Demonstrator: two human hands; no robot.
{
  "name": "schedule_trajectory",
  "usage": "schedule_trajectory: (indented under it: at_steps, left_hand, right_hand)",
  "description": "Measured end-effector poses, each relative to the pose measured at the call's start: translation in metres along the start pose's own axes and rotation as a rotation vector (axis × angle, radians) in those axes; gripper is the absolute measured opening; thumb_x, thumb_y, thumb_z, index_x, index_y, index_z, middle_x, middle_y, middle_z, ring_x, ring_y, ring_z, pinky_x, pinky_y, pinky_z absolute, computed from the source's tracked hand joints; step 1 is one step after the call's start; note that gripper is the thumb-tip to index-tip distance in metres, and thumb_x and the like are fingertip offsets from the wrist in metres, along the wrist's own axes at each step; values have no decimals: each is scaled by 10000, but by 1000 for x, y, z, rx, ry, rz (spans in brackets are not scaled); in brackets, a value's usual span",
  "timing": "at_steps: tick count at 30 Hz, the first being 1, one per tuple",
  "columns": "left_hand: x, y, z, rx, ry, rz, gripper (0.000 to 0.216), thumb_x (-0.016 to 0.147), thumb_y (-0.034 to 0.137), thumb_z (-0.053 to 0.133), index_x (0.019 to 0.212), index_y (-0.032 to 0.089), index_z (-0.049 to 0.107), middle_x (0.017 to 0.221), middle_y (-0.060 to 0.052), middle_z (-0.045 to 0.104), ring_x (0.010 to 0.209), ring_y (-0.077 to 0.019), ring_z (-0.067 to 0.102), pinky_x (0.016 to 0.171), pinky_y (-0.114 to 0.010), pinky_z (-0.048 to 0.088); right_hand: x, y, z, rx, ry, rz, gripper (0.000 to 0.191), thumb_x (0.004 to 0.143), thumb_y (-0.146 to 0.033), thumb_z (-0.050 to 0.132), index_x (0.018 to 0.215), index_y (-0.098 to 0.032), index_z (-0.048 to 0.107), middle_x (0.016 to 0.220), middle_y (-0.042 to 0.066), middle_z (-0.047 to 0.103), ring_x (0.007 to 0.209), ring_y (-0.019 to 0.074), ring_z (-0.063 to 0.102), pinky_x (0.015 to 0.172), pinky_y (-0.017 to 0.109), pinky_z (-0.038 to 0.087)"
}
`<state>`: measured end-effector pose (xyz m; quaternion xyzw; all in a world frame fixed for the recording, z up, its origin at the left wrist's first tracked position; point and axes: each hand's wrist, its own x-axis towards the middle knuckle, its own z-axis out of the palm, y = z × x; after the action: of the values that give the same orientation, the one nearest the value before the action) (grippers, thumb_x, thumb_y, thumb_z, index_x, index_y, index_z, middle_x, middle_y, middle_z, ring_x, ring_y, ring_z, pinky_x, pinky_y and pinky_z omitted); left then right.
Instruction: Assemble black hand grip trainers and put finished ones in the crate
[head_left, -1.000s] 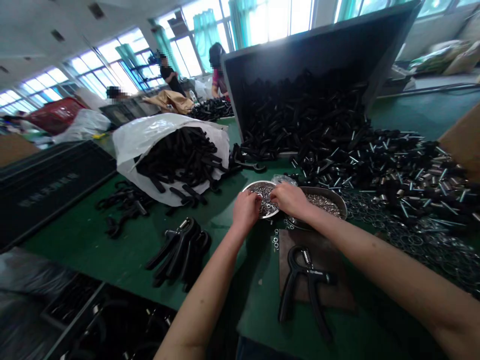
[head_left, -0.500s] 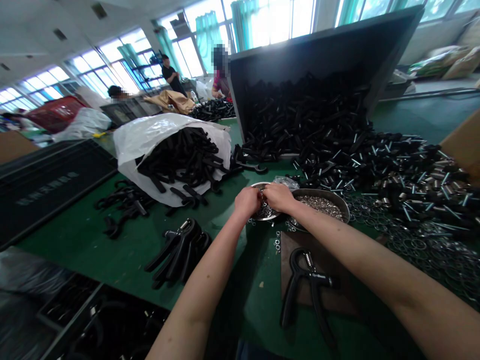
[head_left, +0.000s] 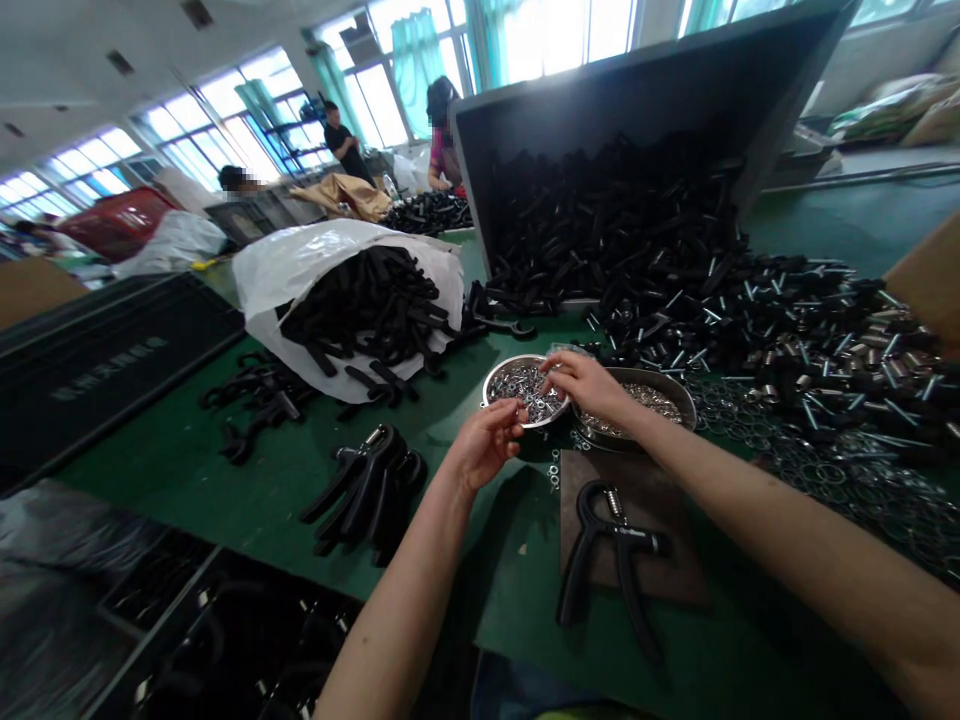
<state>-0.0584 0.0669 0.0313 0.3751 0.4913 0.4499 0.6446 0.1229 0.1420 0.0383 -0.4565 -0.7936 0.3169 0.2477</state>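
My left hand is just in front of a round metal dish of small loose metal hardware. Its fingers are curled and pinched; anything between the tips is too small to make out. Over the dish's right side, my right hand bends down with its fingers slightly apart, and I see nothing held in them. Partly behind its wrist is a larger metal pan of small shiny parts. A black hand grip strengthener with a metal spring lies on a brown board nearer me.
Several assembled grip strengtheners lie left of my left arm. A white sack spills black handles. A large dark bin tips out more handles at the back. Springs, bolts and metal rings cover the right side. Other people are farther back.
My hands, together in the round dish before, have parted. The left has drawn back toward me, off the dish; the right has lifted slightly and moved right.
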Motion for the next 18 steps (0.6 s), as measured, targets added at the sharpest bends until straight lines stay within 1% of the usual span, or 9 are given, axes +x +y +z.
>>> schedule_trajectory:
  at_steps: [2, 3, 5, 6, 7, 9, 12, 15, 18]
  left_hand:
    - [-16, -8, 5, -186, -61, -95, 167, 749, 250, 675, 875, 152, 628, 668, 28, 568, 485, -26, 500, 399, -102, 364]
    - [-24, -13, 7, -224, -75, -131, 180, 719, 236, 708, 858, 147, 638, 636, 39, 552, 465, -19, 483, 389, -97, 350]
    - [-37, -25, 13, -180, -78, -166, 206, 685, 228, 746, 841, 125, 662, 620, 37, 559, 456, -12, 477, 390, -94, 353]
    - [-43, -31, 15, -142, -81, -178, 224, 677, 232, 758, 845, 111, 674, 638, 24, 581, 466, -13, 490, 398, -95, 366]
    - [-48, -37, 18, -107, -88, -192, 247, 672, 238, 766, 859, 99, 683, 670, 5, 609, 483, -17, 509, 411, -98, 383]
    - [-57, -47, 23, -71, -121, -231, 299, 664, 245, 778, 904, 89, 689, 756, -35, 659, 526, -32, 554, 449, -108, 426]
    - [-66, -57, 29, -97, -166, -291, 371, 642, 239, 798, 963, 102, 670, 837, -69, 694, 577, -62, 607, 518, -139, 485]
    - [-70, -63, 33, -114, -160, -313, 397, 616, 244, 816, 951, 118, 644, 844, -79, 708, 600, -88, 637, 549, -168, 511]
    - [-70, -66, 35, -97, -136, -300, 386, 594, 275, 827, 894, 123, 638, 822, -79, 713, 624, -110, 656, 555, -180, 515]
  right_hand:
    - [-32, 1, -8, 189, -19, 32, 188, 882, -243, 381, 998, -165, 506, 868, 62, 698, 646, 129, 625, 578, 269, 482]
    - [-49, 3, -10, 294, -30, 68, 168, 876, -277, 405, 954, -168, 507, 861, 70, 696, 632, 132, 624, 555, 267, 476]
    - [-82, 9, -10, 431, -47, 156, 165, 850, -332, 476, 876, -174, 516, 813, 66, 688, 605, 134, 610, 530, 263, 455]
    - [-96, 12, -9, 429, -49, 194, 174, 835, -348, 507, 838, -175, 529, 778, 55, 680, 595, 131, 595, 529, 260, 442]
    - [-108, 16, -6, 371, -44, 215, 184, 826, -356, 523, 803, -176, 545, 743, 40, 667, 589, 128, 578, 534, 258, 428]
    - [-124, 23, 0, 211, -28, 207, 200, 825, -353, 529, 748, -175, 575, 711, 19, 645, 608, 126, 556, 566, 257, 408]
    - [-132, 29, 7, 5, -10, 140, 199, 842, -318, 507, 732, -177, 594, 735, 13, 644, 666, 134, 555, 618, 258, 391]
    - [-131, 30, 10, -76, 0, 111, 176, 852, -280, 492, 737, -182, 583, 744, 15, 642, 691, 143, 558, 639, 261, 382]
    - [-134, 27, 12, -128, 3, 63, 155, 868, -252, 479, 757, -184, 564, 762, 23, 629, 714, 152, 557, 656, 262, 380]
